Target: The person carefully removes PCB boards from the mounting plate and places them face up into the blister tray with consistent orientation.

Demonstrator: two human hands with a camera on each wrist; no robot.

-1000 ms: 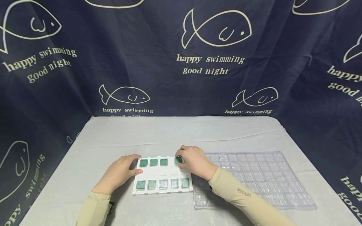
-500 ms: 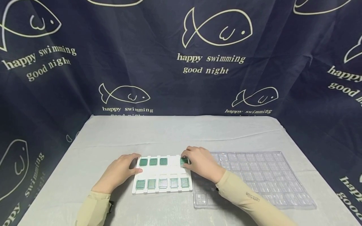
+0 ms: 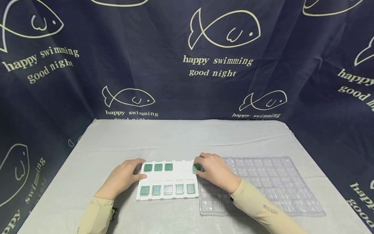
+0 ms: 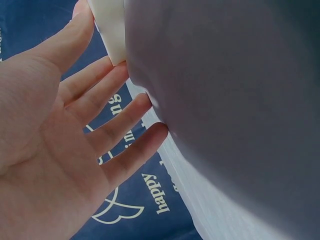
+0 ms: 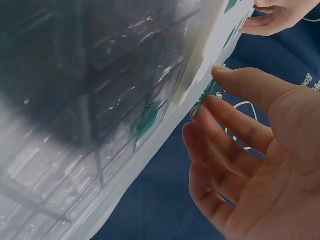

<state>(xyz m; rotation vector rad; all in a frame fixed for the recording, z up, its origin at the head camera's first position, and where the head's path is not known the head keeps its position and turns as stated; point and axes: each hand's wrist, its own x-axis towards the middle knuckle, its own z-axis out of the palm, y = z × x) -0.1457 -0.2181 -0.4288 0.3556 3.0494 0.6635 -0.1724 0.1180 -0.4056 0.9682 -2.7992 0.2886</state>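
A white tray (image 3: 166, 177) lies left of centre with green perforated circuit boards set in it, three in the far row and several in the near row (image 3: 168, 189). My left hand (image 3: 121, 178) holds the tray's left edge; in the left wrist view its thumb and fingers lie on either side of a white corner (image 4: 112, 35). At the tray's far right corner, my right hand (image 3: 217, 170) pinches one green circuit board (image 3: 196, 167). From the right wrist, that board (image 5: 204, 99) appears edge-on between thumb and fingertips, apart from the clear tray.
A clear plastic tray (image 3: 263, 183) with many compartments lies to the right, partly under the right forearm. A green patch (image 5: 147, 120) shows in one compartment; board or reflection, I cannot tell. Grey cloth (image 3: 187, 136) covers the table, and a dark blue fish-print curtain (image 3: 169, 58) surrounds it.
My right hand has moved right with the pinched circuit board, from over the white tray's far row to its right edge. The left hand has stayed at the tray.
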